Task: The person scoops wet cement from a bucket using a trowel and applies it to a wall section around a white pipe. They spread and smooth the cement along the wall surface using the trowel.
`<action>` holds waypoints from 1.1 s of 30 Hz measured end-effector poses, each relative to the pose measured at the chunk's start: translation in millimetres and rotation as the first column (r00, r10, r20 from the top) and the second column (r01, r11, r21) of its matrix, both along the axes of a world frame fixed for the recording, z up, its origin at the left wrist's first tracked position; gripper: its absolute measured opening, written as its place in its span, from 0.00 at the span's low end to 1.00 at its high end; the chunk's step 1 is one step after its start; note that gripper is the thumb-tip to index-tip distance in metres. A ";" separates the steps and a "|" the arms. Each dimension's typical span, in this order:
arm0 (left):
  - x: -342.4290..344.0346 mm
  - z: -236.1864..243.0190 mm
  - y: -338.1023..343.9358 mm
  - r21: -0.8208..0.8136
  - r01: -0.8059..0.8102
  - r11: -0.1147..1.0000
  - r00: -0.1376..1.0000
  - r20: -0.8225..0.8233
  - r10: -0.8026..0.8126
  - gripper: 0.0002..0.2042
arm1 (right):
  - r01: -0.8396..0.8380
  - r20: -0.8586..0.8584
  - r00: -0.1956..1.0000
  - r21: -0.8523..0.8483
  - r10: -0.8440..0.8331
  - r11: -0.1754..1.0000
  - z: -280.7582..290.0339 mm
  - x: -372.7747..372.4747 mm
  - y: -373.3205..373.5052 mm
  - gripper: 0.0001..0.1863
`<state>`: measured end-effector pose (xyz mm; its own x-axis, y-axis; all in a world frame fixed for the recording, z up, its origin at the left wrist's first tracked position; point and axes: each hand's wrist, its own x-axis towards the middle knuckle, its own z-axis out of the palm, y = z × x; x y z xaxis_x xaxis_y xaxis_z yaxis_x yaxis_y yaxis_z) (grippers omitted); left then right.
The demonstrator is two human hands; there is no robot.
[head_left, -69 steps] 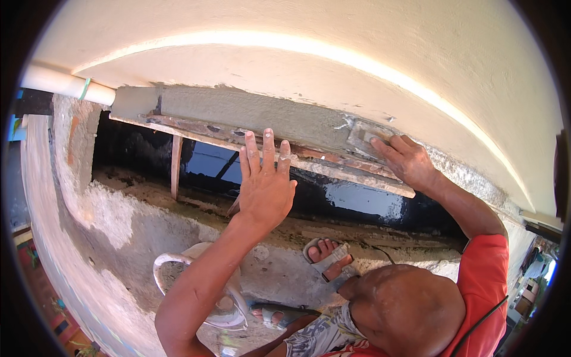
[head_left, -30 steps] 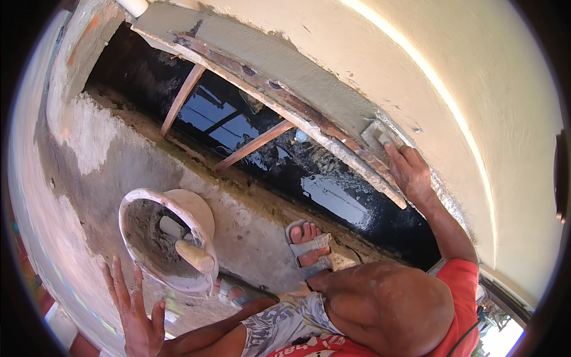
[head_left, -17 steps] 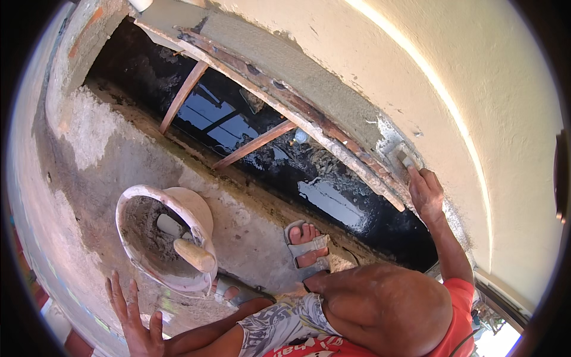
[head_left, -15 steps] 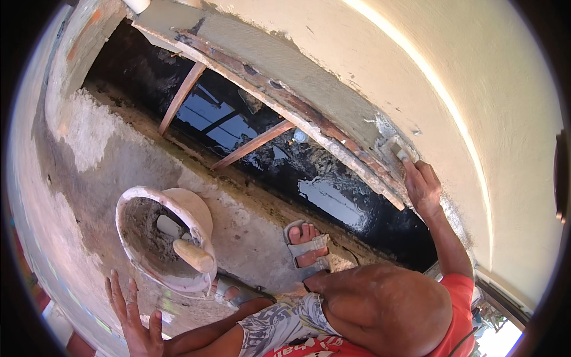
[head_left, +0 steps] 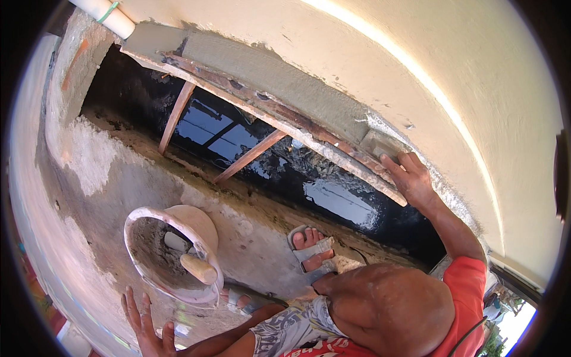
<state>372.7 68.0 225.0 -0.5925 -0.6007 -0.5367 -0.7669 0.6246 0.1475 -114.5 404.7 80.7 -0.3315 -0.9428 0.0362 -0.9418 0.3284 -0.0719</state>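
My right hand (head_left: 411, 177) presses a small flat float-like block (head_left: 380, 144), coated in mortar, against the wet grey mortar strip (head_left: 256, 68) at the foot of the cream wall. The fingers bend over the block's near end, hiding part of it. Below the strip runs a rusty, mortar-caked edge board (head_left: 279, 110). At the lower left my left hand (head_left: 147, 328) is open, fingers spread, holding nothing, just below a pale bucket (head_left: 193, 220). Inside the bucket is grey mortar (head_left: 157, 253), with a wooden-handled trowel (head_left: 199, 269) leaning on the rim.
A trench with dark, reflecting water (head_left: 339, 202) lies between my sandalled foot (head_left: 312, 247) and the wall (head_left: 464, 71). Two wooden struts (head_left: 250, 156) cross it. A white pipe (head_left: 110, 16) sits at the far left corner. Rough concrete floor (head_left: 238, 238) surrounds the bucket.
My right hand has slid the block a little to the left along the mortar strip. The left hand stays spread near the bucket. The whole view has shifted slightly.
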 end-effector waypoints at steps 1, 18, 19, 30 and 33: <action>1.3 -0.8 -2.3 -0.030 0.087 0.996 0.996 -0.010 -0.088 0.32 | 0.014 0.020 1.000 0.016 -0.014 1.000 1.6 -0.1 6.8 0.29; -26.0 12.7 13.4 0.273 -0.313 0.909 0.904 -0.208 0.374 0.31 | 0.148 0.173 0.980 -0.324 -0.095 0.934 12.4 -5.8 -63.2 0.22; -28.6 15.4 12.5 0.301 -0.324 0.897 0.884 -0.241 0.400 0.30 | 0.144 0.198 0.977 -0.337 -0.080 0.930 12.1 -5.8 -77.5 0.22; -6.1 39.0 27.6 0.226 -0.462 0.857 0.850 -0.161 0.501 0.34 | -0.095 0.144 0.976 -0.390 0.163 0.916 -15.4 -20.5 -314.7 0.22; 15.8 37.0 31.1 0.197 -0.430 0.881 0.863 -0.197 0.465 0.32 | -0.096 0.151 0.977 -0.318 0.150 0.943 -30.7 -31.6 -367.5 0.20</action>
